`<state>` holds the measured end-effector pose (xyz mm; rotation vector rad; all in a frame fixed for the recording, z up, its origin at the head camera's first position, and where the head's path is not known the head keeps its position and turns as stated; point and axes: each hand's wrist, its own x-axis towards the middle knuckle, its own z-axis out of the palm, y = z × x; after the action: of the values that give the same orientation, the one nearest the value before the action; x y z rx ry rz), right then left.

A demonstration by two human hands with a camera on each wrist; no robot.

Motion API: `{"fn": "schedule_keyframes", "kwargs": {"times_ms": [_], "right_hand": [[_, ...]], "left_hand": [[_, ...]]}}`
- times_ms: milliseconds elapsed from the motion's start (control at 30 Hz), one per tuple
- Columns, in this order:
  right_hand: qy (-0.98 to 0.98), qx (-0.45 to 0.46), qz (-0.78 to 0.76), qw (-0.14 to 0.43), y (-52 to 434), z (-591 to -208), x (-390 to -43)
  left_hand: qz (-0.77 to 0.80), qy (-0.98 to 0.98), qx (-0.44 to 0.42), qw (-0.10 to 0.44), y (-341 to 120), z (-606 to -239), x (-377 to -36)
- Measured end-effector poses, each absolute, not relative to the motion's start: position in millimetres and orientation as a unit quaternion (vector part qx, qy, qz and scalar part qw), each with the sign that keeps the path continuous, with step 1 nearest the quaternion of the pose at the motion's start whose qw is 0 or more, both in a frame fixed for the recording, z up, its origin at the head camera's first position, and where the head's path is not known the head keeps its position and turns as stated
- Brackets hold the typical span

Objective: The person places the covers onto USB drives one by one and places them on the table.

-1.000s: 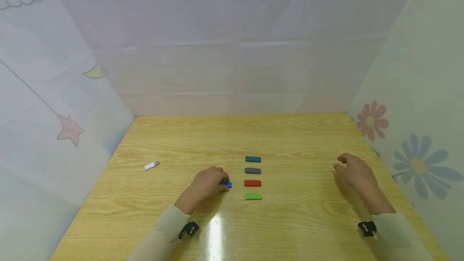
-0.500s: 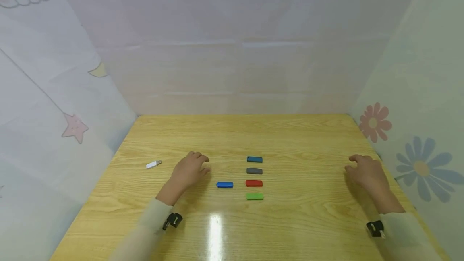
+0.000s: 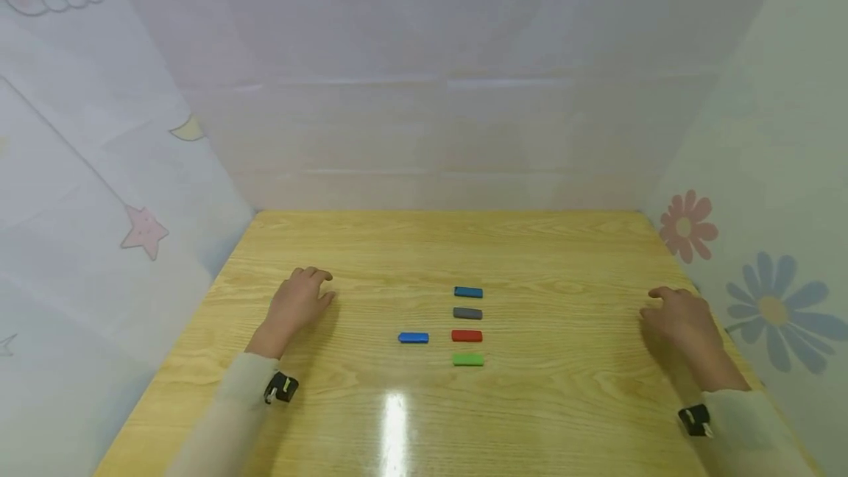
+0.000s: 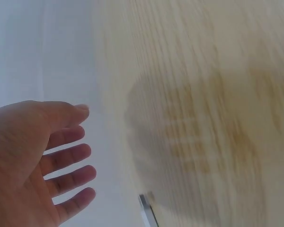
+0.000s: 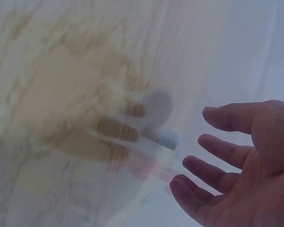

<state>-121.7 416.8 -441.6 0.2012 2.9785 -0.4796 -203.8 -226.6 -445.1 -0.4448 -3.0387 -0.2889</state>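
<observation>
Four small flat blocks lie in a column at the middle of the wooden table (image 3: 530,418): dark blue (image 3: 468,292), grey (image 3: 467,313), red (image 3: 467,336), green (image 3: 467,360). A bright blue block (image 3: 414,338) lies alone, left of the red one. My left hand (image 3: 301,300) is at the left of the table, fingers relaxed, holding nothing. In the left wrist view its palm (image 4: 42,161) hovers over a small white piece (image 4: 147,216), which the head view hides. My right hand (image 3: 679,315) rests empty near the right edge, fingers loosely spread (image 5: 236,161).
Pale fabric walls close the table in on three sides: a star print (image 3: 144,232) on the left and flower prints (image 3: 771,311) on the right. A glare spot (image 3: 394,418) shines on the near tabletop.
My left hand let go of the bright blue block, left it beside the red one, and moved left over the white piece. My right hand drifted slightly right.
</observation>
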Motion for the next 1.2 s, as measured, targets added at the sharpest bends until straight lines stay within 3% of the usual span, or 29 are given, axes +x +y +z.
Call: {"fn": "schedule_keyframes", "kwargs": {"times_ms": [1200], "right_hand": [[0.986,0.023,-0.147,0.071,433,-464,-130]], "left_hand": [[-0.109,-0.99,-0.077,-0.036,-276,-459,-215]]}}
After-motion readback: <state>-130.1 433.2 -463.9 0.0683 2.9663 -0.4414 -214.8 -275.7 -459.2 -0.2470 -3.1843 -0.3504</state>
